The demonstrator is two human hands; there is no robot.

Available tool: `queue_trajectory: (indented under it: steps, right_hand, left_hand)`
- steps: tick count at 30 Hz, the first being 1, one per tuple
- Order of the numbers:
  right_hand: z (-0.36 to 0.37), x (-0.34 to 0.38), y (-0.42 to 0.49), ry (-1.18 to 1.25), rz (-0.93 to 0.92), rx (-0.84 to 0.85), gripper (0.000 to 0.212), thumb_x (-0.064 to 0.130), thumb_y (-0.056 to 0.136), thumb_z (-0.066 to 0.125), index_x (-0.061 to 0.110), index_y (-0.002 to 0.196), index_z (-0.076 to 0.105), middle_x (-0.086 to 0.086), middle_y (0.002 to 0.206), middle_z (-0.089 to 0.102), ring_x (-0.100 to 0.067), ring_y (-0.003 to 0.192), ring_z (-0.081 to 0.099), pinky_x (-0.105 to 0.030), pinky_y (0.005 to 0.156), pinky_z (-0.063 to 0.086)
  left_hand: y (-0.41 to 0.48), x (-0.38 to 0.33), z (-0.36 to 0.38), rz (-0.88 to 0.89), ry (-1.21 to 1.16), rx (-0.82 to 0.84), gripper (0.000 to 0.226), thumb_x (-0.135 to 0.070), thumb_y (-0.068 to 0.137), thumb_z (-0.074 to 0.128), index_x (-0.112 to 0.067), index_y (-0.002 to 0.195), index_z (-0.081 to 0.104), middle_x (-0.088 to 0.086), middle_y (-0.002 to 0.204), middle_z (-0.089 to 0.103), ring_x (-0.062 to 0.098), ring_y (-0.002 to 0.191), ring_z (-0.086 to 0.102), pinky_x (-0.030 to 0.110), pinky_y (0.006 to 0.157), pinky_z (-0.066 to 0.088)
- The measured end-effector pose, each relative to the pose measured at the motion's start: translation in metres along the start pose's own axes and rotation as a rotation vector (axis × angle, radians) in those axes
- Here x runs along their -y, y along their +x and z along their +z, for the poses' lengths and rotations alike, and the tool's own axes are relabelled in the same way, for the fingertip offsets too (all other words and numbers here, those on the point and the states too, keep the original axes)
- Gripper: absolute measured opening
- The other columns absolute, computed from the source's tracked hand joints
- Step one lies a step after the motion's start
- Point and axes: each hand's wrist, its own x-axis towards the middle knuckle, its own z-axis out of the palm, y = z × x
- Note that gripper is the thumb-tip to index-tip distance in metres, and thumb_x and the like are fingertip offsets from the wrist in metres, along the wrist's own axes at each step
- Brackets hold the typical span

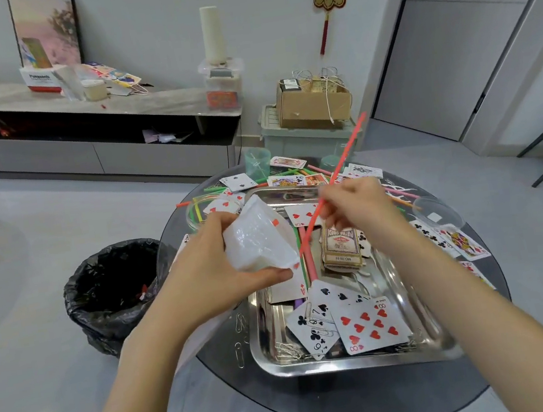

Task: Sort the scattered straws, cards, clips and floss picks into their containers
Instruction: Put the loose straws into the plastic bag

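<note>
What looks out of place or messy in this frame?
Playing cards, paper clips and straws lie jumbled in the steel tray and across the glass table. The left hand holds its plastic cup tilted sideways.

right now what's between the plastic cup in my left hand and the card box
Head view: the red straw held by the right hand crosses it, above a green straw and a pink straw in the metal tray.

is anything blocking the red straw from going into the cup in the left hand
Nothing visible does. The right hand pinches the red straw, and its lower tip sits right at the edge of the tilted clear cup that the left hand grips. No card or other thing lies between the tip and the cup.
</note>
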Motion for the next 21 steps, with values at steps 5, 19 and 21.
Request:
queue_trajectory:
  steps: [5, 19, 21]
  right_hand:
    - [-0.017, 0.041, -0.024, 0.173, -0.205, -0.031, 0.018, 0.008, 0.093, 0.054, -0.003, 0.083, 0.064, -0.007, 0.06, 0.068, -0.016, 0.05, 0.063, -0.019, 0.046, 0.05]
    - [-0.005, 0.05, -0.031, 0.159, -0.052, 0.229, 0.053, 0.052, 0.092, 0.048, 0.006, 0.083, 0.072, -0.002, 0.055, 0.059, -0.01, 0.041, 0.046, -0.017, 0.037, 0.035]
    - [-0.014, 0.055, -0.025, 0.216, -0.059, 0.146, 0.055, 0.05, 0.096, 0.042, 0.007, 0.078, 0.072, -0.001, 0.05, 0.055, -0.01, 0.037, 0.042, -0.017, 0.035, 0.031]
  left_hand:
    - [0.0, 0.003, 0.002, -0.004, 0.037, -0.03, 0.076, -0.065, 0.043, 0.081, -0.043, 0.101, 0.036, -0.026, 0.094, 0.054, -0.005, 0.084, 0.055, 0.023, 0.071, 0.049]
    - [0.001, 0.0, 0.007, 0.02, 0.072, -0.091, 0.081, -0.063, 0.05, 0.081, -0.035, 0.11, 0.035, -0.024, 0.095, 0.052, -0.005, 0.085, 0.052, 0.023, 0.068, 0.046]
    - [0.001, 0.0, 0.007, 0.024, 0.073, -0.088, 0.08, -0.063, 0.05, 0.081, -0.035, 0.11, 0.035, -0.024, 0.095, 0.051, -0.004, 0.084, 0.052, 0.02, 0.066, 0.045]
